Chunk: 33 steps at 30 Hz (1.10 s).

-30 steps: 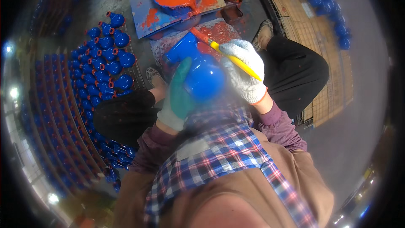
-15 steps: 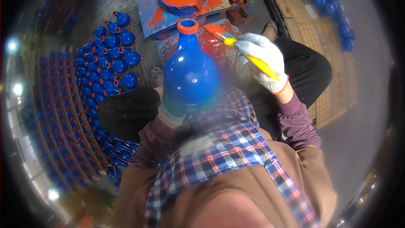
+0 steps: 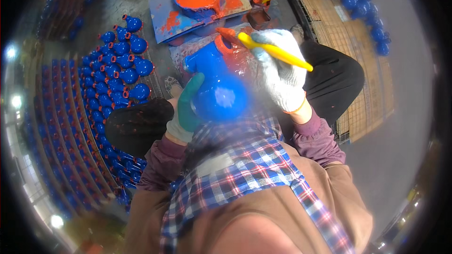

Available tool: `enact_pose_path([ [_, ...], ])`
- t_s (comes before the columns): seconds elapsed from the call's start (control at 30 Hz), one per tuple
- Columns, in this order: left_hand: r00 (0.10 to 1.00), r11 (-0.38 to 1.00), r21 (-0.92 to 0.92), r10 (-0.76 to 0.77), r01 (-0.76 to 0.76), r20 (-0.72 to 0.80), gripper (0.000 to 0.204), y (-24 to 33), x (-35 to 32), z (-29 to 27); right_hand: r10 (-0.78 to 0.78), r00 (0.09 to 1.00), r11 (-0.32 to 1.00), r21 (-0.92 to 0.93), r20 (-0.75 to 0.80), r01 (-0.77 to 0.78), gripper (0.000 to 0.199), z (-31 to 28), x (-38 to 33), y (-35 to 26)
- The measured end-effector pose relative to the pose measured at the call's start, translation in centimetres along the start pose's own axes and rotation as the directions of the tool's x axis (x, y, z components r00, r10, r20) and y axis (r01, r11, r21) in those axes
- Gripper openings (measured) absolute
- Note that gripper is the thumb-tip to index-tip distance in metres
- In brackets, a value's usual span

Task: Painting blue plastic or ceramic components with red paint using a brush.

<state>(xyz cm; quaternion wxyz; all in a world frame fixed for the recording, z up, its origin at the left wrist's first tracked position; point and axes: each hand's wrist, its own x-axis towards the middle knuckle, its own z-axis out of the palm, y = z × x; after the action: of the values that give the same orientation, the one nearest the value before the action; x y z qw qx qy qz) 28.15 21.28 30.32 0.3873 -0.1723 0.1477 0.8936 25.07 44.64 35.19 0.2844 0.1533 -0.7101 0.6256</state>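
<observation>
A glossy blue round-bodied flask (image 3: 221,96) hangs tilted in front of my lap, its neck pointing away from me and its rim coated orange-red. My left hand (image 3: 189,108), in a white and teal glove, grips the flask's left side; its underside fingers are hidden. A blue stub sticks out near the neck's left side. In a white glove, my right hand (image 3: 284,73) holds a yellow-handled paintbrush (image 3: 282,57). The brush's orange-red bristles lie at the far edge of the flask's mouth; contact is hard to make out.
Ahead, a pot (image 3: 207,13) of orange paint with a stick in it stands on a paint-stained board (image 3: 162,14). Small dark containers (image 3: 259,18) with yellow-handled tools sit beside it. Many blue flasks (image 3: 128,75) with red rims lie left; more blue pieces (image 3: 351,1) lie far right.
The flask has tilted and turned, and its mouth has shifted right, toward the brush. My right hand has moved slightly left and down, bringing the bristles to the rim.
</observation>
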Motion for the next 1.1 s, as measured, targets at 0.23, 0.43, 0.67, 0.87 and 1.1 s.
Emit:
enact_pose_path([
  [0.23, 0.996, 0.996, -0.049, 0.076, -0.074, 0.035, 0.05, 0.2, 0.1, -1.8, -0.162, 0.937, 0.945, -0.224, 0.31, 0.238, 0.03, -1.7, -0.2, -2.1],
  [0.43, 0.974, 0.944, 0.246, 0.226, -0.219, 0.001, 0.037, -0.1, -0.5, 1.2, -0.038, 0.996, 0.997, -0.059, 0.081, 0.043, 0.025, -1.9, -0.2, 0.7],
  [0.67, 0.979, 0.939, 0.291, 0.2, -0.183, -0.028, 0.036, 0.1, -0.4, 2.0, 0.191, 0.982, 0.981, 0.026, -0.004, -0.191, 0.022, -1.1, -2.9, -0.1],
  [0.87, 0.82, 0.267, 0.939, 0.572, -0.218, 0.027, 0.032, 0.5, 0.2, 1.1, 0.348, 0.927, 0.936, 0.005, -0.142, -0.351, 0.017, -2.0, -0.9, -0.6],
  [1.1, 0.775, 0.021, 0.994, 0.629, -0.104, 0.068, 0.047, 0.5, -0.2, 0.9, 0.052, 0.983, 0.922, -0.388, 0.175, 0.021, 0.023, -2.2, 4.9, 2.5],
])
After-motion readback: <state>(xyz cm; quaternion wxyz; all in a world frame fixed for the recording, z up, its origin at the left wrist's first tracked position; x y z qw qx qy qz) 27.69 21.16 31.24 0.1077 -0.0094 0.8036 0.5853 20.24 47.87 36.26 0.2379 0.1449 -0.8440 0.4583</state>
